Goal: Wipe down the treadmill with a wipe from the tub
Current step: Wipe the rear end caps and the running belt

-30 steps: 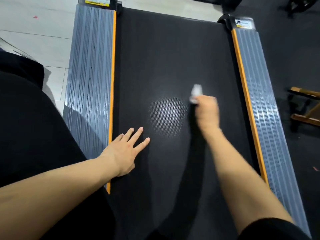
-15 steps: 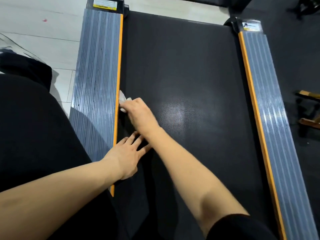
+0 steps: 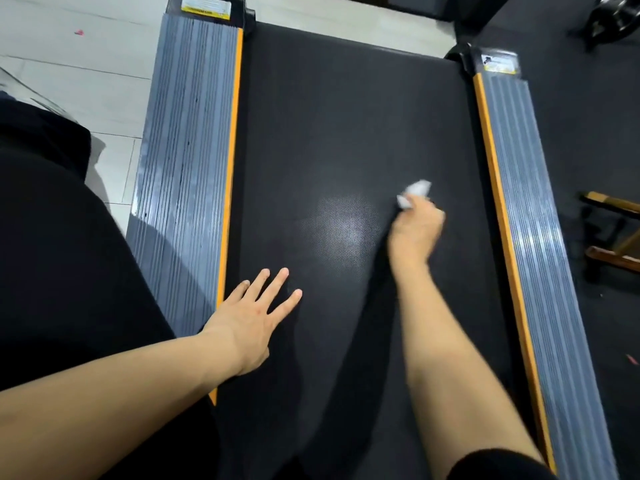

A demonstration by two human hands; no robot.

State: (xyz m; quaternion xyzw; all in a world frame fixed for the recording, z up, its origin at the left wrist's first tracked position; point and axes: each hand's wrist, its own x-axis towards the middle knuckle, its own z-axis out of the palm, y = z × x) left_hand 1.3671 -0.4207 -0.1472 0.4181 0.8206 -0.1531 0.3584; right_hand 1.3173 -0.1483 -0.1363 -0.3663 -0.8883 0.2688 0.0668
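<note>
A black treadmill belt [image 3: 346, 133] is seen from above, running away from the viewer between two grey ribbed side rails. The left side rail [image 3: 187, 168] and the right side rail [image 3: 533, 220] are each edged on the belt side by an orange strip [image 3: 232, 168]. A patch of reflected light is shown on the belt near its middle.

A white wipe [image 3: 414, 192] is held crumpled in the right hand [image 3: 415, 226], whose fingers are curled round it; the hand is blurred, so the exact lie of the fingers cannot be told. The wipe is pressed to the belt right of the middle, nearer the right side rail than the left, and part of it sticks out beyond the fingers on the far side.

The left hand [image 3: 252, 317] is laid flat on the belt close to the left orange strip, its fingers straight and spread apart, with nothing held.

At the far end of the left side rail a yellow and white label [image 3: 206, 6] is fixed; its writing is too small to be read. A similar label [image 3: 498, 64] is seen at the far end of the right side rail, with a small dark pictogram and print that cannot be made out. No brand name can be read anywhere.

Pale floor tiles [image 3: 86, 74] are seen left of the treadmill and dark flooring [image 3: 588, 116] right of it. Black clothing [image 3: 62, 254] fills the lower left. A wooden frame [image 3: 616, 230] is partly visible at the right edge.
</note>
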